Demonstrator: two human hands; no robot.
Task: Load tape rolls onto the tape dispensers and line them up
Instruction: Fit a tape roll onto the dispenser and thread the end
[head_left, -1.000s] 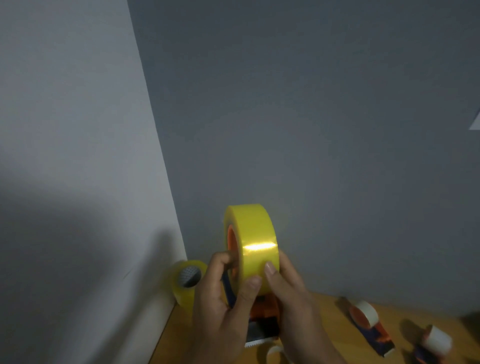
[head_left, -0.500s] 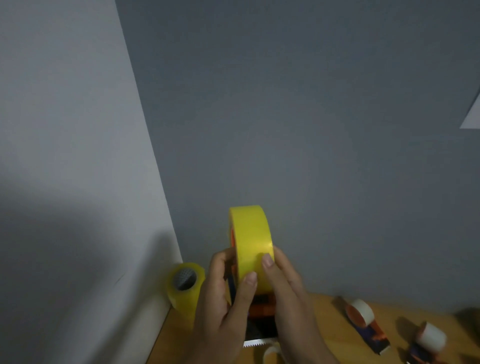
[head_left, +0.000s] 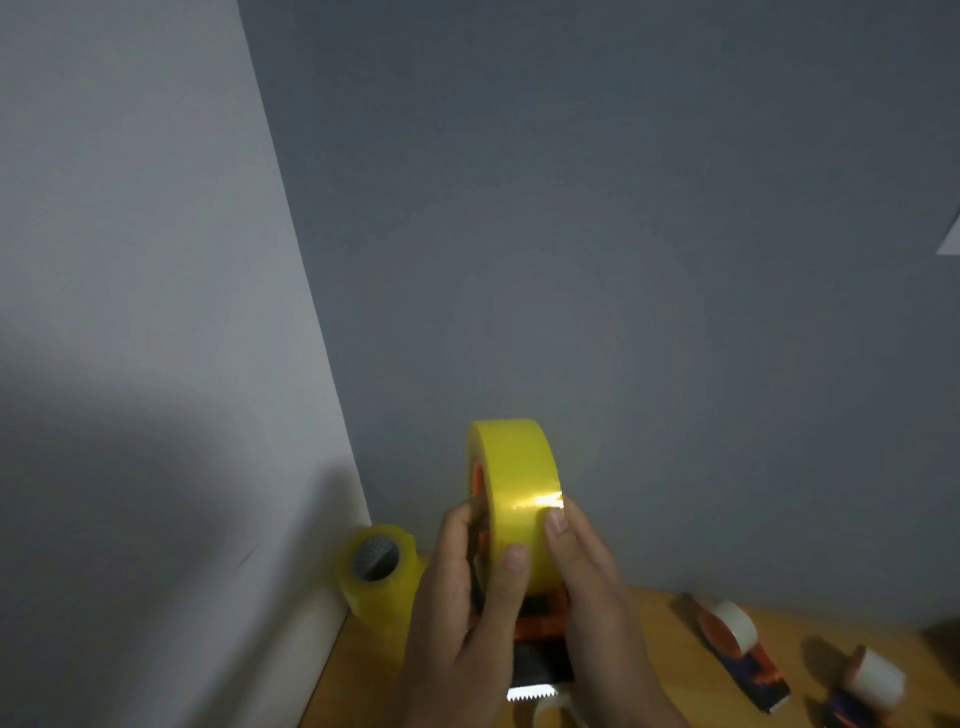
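1. Both hands are raised in the near centre, wrapped around one yellow tape roll (head_left: 519, 488) that stands on edge, sitting on an orange and black tape dispenser (head_left: 540, 631)
2. Left hand (head_left: 462, 608) grips the roll from its left side, thumb lying across the yellow band and the other fingers curled against the roll's left face, where the orange hub shows
3. Right hand (head_left: 592, 587) holds the roll's right side, its thumb pressed flat on the glossy outer band just below a bright glint
4. Below the hands the dispenser's serrated metal blade (head_left: 531, 692) points toward the near edge
5. A second yellow tape roll (head_left: 382, 571) rests in the far left corner of the wooden table (head_left: 675, 670), against the white wall (head_left: 130, 312) and just left of the left hand
6. To the right, well apart from the hands, lie two smaller dispensers: one carrying a white tape roll (head_left: 730, 631) on an orange hub, and a nearer one at the far right with another white roll (head_left: 878, 678), blurred
7. Grey wall (head_left: 623, 234) fills the background behind everything
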